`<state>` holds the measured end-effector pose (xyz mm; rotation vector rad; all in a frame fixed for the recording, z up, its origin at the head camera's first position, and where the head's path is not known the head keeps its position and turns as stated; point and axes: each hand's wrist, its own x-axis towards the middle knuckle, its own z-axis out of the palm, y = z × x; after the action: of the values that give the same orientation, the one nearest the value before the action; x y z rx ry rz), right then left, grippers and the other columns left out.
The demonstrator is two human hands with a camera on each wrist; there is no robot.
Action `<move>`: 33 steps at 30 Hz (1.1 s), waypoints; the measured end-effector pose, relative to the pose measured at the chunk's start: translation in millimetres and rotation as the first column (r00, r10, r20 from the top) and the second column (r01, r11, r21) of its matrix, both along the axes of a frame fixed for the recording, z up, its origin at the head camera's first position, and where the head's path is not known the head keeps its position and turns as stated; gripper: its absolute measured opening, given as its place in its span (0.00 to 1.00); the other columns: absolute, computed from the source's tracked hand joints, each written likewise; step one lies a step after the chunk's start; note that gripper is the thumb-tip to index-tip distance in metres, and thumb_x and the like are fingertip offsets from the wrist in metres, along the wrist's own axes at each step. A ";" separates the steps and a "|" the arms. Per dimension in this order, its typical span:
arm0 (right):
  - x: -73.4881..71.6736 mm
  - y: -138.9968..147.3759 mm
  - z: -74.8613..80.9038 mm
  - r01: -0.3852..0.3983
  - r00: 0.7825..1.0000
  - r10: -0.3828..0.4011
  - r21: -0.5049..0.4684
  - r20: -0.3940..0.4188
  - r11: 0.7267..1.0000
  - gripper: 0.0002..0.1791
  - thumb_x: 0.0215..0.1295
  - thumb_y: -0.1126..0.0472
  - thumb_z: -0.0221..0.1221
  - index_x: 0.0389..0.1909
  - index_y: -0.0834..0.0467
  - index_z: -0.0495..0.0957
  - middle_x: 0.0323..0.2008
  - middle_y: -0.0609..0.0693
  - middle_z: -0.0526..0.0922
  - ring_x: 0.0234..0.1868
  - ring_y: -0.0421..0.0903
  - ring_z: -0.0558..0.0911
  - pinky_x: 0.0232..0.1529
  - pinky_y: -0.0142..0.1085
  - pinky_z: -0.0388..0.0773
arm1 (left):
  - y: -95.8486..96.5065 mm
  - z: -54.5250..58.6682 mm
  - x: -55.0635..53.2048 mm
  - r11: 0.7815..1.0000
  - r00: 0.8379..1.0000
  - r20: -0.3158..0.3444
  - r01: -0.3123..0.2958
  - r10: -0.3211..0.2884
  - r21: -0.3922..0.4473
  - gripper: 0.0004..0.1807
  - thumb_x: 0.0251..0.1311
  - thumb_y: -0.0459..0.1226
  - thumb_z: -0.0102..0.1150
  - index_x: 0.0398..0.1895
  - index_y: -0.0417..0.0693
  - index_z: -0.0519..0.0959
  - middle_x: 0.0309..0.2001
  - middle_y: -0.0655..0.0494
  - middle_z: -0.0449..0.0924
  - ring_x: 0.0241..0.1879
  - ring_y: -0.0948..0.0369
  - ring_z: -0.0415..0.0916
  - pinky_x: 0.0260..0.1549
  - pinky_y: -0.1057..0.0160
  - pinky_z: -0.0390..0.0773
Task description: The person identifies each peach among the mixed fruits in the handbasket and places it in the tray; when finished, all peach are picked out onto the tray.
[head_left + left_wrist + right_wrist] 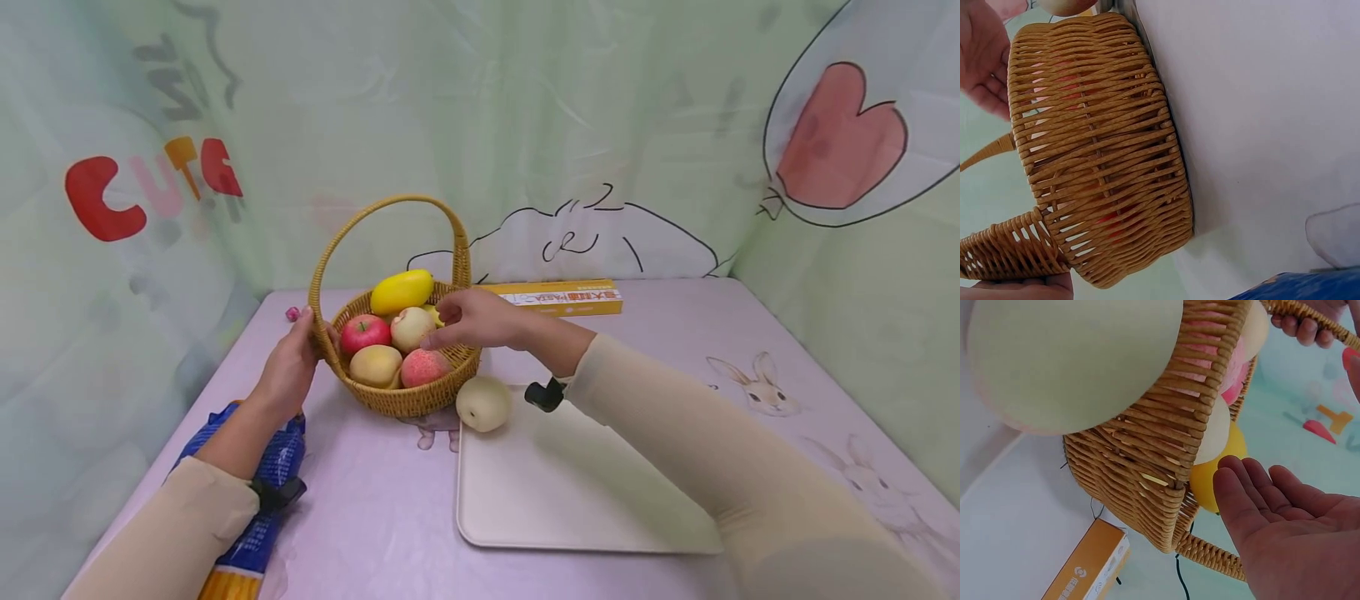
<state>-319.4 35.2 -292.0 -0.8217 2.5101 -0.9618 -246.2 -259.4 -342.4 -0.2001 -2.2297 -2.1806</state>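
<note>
A wicker basket (405,404) with a tall arched handle stands at the back, left of the middle. It holds a red apple (365,333), a yellow oblong fruit (402,292), a pink peach (425,368), a tan-yellow fruit (377,367) and a pale fruit (412,327). My left hand (288,367) grips the handle's left base, its fingers curled round it in the right wrist view. Over the basket's right rim reaches my right hand (483,318), fingers loosely extended and nothing held. Another yellow fruit is partly hidden behind it. A round pale fruit (484,404) rests beside the basket, on the tray's corner.
A beige tray (585,492) lies at the front right, partly under my right sleeve. Behind the basket lies a yellow-orange pasta box (577,298). A blue bag (255,525) is under my left forearm. Printed curtains enclose the table's back and sides.
</note>
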 end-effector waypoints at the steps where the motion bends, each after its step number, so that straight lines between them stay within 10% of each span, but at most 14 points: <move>1: -2.7 -2.0 -0.4 0.002 1.000 -0.002 0.003 0.000 1.000 0.42 0.62 0.42 0.70 0.70 0.63 0.72 0.63 0.57 0.79 0.63 0.52 0.77 0.64 0.46 0.77 | 0.2 0.2 0.1 1.000 1.000 0.000 0.002 -0.002 0.002 0.31 0.80 0.62 0.28 0.50 0.43 0.64 0.43 0.62 0.70 0.58 0.59 0.63 0.64 0.65 0.57; 23: -30.0 -32.8 -9.1 -0.076 0.995 0.062 0.184 0.079 0.980 0.22 0.63 0.41 0.69 0.39 0.57 0.85 0.28 0.46 0.72 0.38 0.45 0.73 0.39 0.37 0.68 | -0.8 -0.3 -1.7 1.000 1.000 -0.024 -0.012 0.013 0.009 0.30 0.81 0.60 0.30 0.47 0.42 0.66 0.42 0.57 0.72 0.49 0.61 0.68 0.60 0.66 0.64; 33: -26.6 -43.5 -12.0 -0.132 0.990 0.113 0.287 0.083 0.949 0.21 0.60 0.41 0.71 0.36 0.56 0.87 0.34 0.47 0.83 0.42 0.44 0.76 0.41 0.33 0.73 | -0.5 0.5 -1.9 1.000 1.000 0.000 -0.022 0.022 0.009 0.28 0.81 0.60 0.29 0.49 0.44 0.65 0.44 0.58 0.70 0.56 0.57 0.66 0.63 0.66 0.62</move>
<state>-346.0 -8.3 -304.0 -0.8250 2.4325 -0.5491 -248.1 -259.9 -341.9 -0.1749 -2.2108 -2.1790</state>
